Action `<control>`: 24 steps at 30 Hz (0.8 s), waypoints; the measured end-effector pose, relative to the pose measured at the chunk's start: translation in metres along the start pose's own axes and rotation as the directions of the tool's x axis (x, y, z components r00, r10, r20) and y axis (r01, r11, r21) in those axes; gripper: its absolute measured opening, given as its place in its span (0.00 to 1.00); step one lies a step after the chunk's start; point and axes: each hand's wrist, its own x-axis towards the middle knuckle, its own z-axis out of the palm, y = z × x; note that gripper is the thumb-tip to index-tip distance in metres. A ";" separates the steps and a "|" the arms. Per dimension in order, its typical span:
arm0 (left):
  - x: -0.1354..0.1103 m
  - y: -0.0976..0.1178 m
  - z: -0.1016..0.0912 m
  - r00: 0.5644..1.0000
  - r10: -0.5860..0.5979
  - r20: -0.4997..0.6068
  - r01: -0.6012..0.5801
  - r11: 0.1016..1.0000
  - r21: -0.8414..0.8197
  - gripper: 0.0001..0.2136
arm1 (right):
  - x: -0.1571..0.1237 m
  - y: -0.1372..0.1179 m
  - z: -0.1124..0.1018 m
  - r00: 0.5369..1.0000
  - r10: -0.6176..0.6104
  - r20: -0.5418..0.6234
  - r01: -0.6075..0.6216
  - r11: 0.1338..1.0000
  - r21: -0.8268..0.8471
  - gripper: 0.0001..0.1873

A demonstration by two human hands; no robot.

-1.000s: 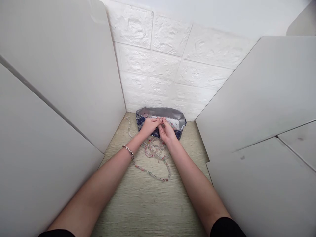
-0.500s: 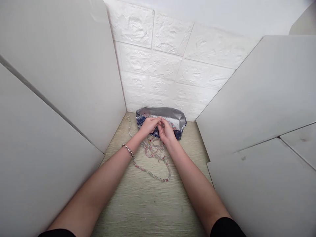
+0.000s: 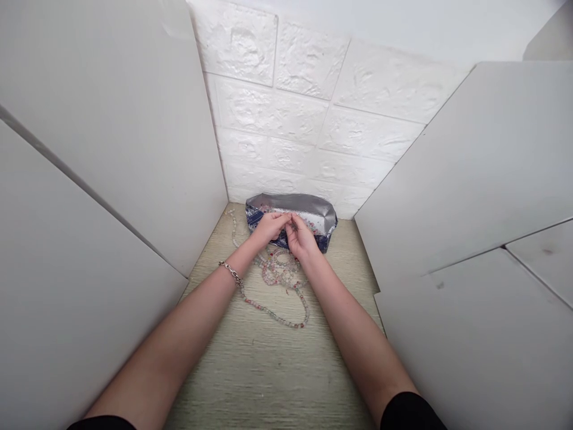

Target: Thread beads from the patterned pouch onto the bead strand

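Note:
My left hand (image 3: 270, 227) and my right hand (image 3: 301, 237) meet fingertip to fingertip over the front of an opened foil bag (image 3: 308, 202). Both are closed in a pinch; what lies between the fingertips is too small to make out. The bag is silver inside and dark blue outside, with small pink and clear beads (image 3: 313, 227) in it. A long string of beads (image 3: 280, 321), in pink, red, green and clear, lies coiled on the surface below my hands. Part of the bag's front is hidden behind my hands.
White panels, one on the left (image 3: 134, 149) and one on the right (image 3: 470, 173), close in the wooden-looking surface (image 3: 268, 370). A white brick-patterned wall (image 3: 295, 119) stands right behind the bag. A silver chain bracelet (image 3: 230, 272) is on my left wrist.
Almost nothing differs. Both hands keep the same pinch over the bag, and the bead string lies as before; the whole view has shifted very slightly.

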 end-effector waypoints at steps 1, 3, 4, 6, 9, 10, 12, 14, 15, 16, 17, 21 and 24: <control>0.000 0.000 -0.001 1.000 0.006 0.021 -0.006 1.000 -0.030 0.08 | -0.001 -0.001 0.001 1.000 0.011 -0.019 -0.011 1.000 0.005 0.08; 0.001 -0.002 -0.003 0.998 0.009 0.062 -0.004 0.997 -0.079 0.07 | -0.002 -0.002 0.002 0.998 0.032 -0.054 -0.031 0.999 0.010 0.09; 0.001 -0.002 -0.004 0.997 0.007 0.077 0.001 0.995 -0.097 0.06 | -0.002 -0.003 0.003 0.997 0.039 -0.063 -0.038 0.999 0.010 0.09; 0.002 -0.003 -0.005 0.996 -0.001 0.094 0.013 0.992 -0.124 0.05 | -0.002 -0.003 0.003 0.997 0.047 -0.065 -0.047 0.999 0.008 0.09; 0.001 -0.002 -0.007 0.995 0.001 0.103 0.017 0.985 -0.169 0.05 | 0.000 -0.004 0.001 0.997 0.048 -0.058 -0.048 0.999 0.009 0.09; 0.000 -0.001 -0.007 0.994 0.008 0.109 0.013 0.982 -0.189 0.05 | 0.000 -0.004 0.000 0.997 0.050 -0.057 -0.050 0.999 0.010 0.09; -0.001 0.001 -0.007 0.992 0.027 0.122 0.003 0.971 -0.239 0.04 | 0.002 -0.005 -0.002 0.997 0.056 -0.056 -0.055 0.998 0.017 0.09; -0.003 0.003 -0.007 0.991 0.033 0.127 0.004 0.960 -0.281 0.05 | 0.003 -0.007 -0.004 0.997 0.063 -0.053 -0.061 0.998 0.030 0.10; -0.004 0.004 -0.007 0.991 0.029 0.129 0.010 0.956 -0.293 0.05 | 0.003 -0.007 -0.004 0.997 0.064 -0.049 -0.063 0.997 0.038 0.11; -0.004 0.005 -0.007 0.992 0.024 0.128 0.016 0.954 -0.301 0.05 | 0.004 -0.008 -0.005 0.997 0.068 -0.044 -0.066 0.997 0.044 0.11; -0.004 0.005 -0.007 0.991 0.022 0.128 0.019 0.952 -0.306 0.05 | 0.004 -0.008 -0.006 0.996 0.074 -0.039 -0.072 0.996 0.049 0.11; -0.004 0.005 -0.007 0.991 0.034 0.131 0.008 0.950 -0.313 0.06 | 0.006 -0.006 -0.006 0.994 0.104 -0.029 -0.103 0.994 0.034 0.09; -0.004 0.005 -0.006 0.991 0.049 0.127 -0.008 0.952 -0.305 0.06 | 0.006 -0.005 -0.006 0.995 0.100 -0.031 -0.099 0.995 0.025 0.09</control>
